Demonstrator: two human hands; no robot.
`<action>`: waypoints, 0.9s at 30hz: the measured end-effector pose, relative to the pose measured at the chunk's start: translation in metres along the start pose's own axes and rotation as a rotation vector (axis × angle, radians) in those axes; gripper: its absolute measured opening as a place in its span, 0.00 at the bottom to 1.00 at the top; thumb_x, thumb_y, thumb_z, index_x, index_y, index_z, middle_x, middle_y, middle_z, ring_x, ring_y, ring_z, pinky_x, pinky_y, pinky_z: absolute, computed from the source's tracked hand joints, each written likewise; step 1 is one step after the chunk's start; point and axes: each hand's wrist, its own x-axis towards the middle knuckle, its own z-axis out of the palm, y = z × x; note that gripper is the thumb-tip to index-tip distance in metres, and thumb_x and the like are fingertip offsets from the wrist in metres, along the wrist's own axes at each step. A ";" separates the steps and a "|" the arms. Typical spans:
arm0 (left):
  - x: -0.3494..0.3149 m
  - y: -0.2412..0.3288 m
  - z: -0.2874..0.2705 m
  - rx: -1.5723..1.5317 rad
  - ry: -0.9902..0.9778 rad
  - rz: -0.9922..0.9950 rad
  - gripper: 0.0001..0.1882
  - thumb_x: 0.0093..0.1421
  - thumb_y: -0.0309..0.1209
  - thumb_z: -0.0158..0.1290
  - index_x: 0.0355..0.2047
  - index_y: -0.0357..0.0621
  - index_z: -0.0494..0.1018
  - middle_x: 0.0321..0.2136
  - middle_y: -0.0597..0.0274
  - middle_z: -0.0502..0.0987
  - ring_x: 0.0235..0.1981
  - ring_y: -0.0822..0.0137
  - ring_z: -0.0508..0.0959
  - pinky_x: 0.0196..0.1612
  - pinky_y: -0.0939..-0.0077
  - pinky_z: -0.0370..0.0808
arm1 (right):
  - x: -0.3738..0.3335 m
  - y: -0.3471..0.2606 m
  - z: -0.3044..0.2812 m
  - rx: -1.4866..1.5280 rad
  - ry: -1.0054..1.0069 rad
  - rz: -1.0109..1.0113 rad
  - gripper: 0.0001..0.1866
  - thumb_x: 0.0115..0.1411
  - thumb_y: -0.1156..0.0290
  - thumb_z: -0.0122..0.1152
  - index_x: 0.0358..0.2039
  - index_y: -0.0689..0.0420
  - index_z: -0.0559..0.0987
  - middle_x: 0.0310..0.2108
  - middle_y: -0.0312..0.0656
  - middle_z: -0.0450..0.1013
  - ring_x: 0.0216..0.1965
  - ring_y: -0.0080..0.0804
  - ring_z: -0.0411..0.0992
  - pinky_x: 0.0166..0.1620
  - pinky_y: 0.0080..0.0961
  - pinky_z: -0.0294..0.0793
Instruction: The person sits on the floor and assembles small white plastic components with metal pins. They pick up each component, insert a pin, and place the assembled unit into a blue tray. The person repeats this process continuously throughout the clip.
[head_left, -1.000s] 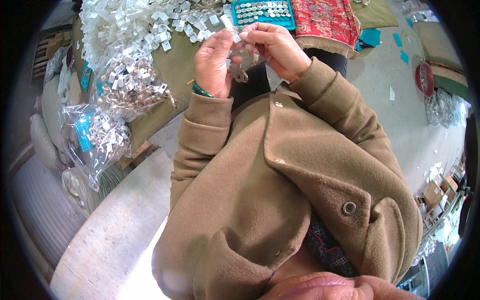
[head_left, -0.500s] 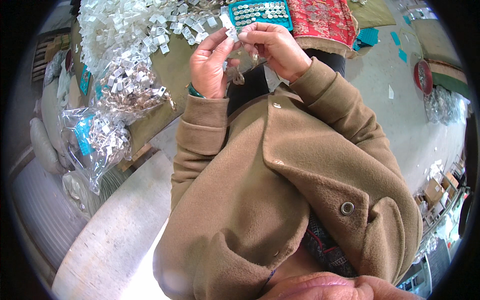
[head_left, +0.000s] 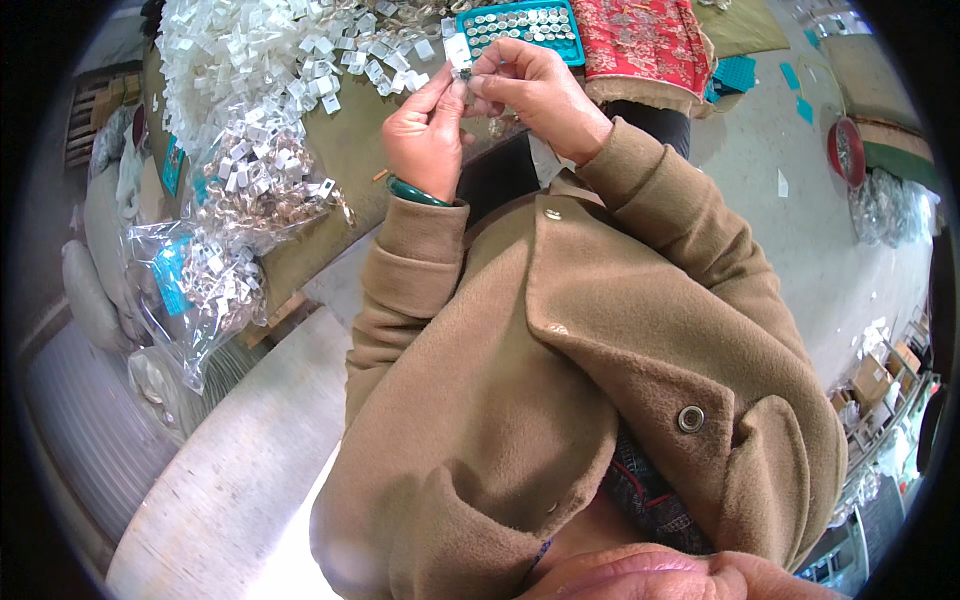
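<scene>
At the far edge of the work surface, both my hands meet at a small white plastic case. My left hand pinches its lower end between thumb and forefinger; a green bangle rings that wrist. From the right, my right hand presses thumb and fingertips against the same end, where a small dark part shows. Fingertips hide how the parts fit. Just behind the hands lies a turquoise tray with rows of round silvery discs. A large heap of translucent white cases spreads to the left.
Nearer on the left are clear bags of white cases with brownish coiled strands. A red patterned cloth lies right of the tray. Turquoise pieces and a red bowl are farther right. Sacks stand at far left.
My left hand has turned inward, its fingers closing nearer the case. The brownish looped strand that hung below the hands is now mostly out of sight. The right hand has shifted slightly left.
</scene>
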 end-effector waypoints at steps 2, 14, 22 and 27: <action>-0.002 0.000 0.001 0.057 -0.006 0.038 0.16 0.64 0.29 0.54 0.50 0.36 0.75 0.29 0.67 0.80 0.26 0.80 0.77 0.21 0.88 0.69 | 0.000 0.002 -0.001 -0.018 0.004 0.004 0.03 0.59 0.77 0.59 0.33 0.61 0.75 0.24 0.37 0.74 0.25 0.19 0.72 0.28 0.16 0.70; 0.005 0.007 0.000 -0.314 0.060 -0.280 0.12 0.61 0.31 0.58 0.40 0.33 0.77 0.27 0.63 0.79 0.19 0.79 0.73 0.15 0.88 0.63 | -0.006 -0.008 -0.004 -0.196 0.002 -0.032 0.09 0.57 0.73 0.61 0.39 0.59 0.77 0.23 0.32 0.71 0.26 0.15 0.67 0.27 0.15 0.65; 0.003 0.012 -0.006 -0.466 0.046 -0.321 0.13 0.63 0.29 0.54 0.46 0.36 0.74 0.29 0.65 0.77 0.21 0.79 0.71 0.16 0.88 0.61 | -0.004 -0.003 -0.004 -0.139 0.010 -0.202 0.08 0.59 0.78 0.59 0.40 0.58 0.76 0.33 0.31 0.72 0.35 0.16 0.70 0.41 0.15 0.71; 0.004 0.017 -0.010 -0.707 0.020 -0.488 0.15 0.65 0.31 0.50 0.51 0.41 0.71 0.35 0.65 0.76 0.23 0.83 0.67 0.16 0.92 0.59 | -0.005 -0.001 0.001 0.046 0.043 -0.086 0.03 0.58 0.73 0.57 0.31 0.59 0.77 0.25 0.43 0.71 0.27 0.31 0.72 0.32 0.29 0.71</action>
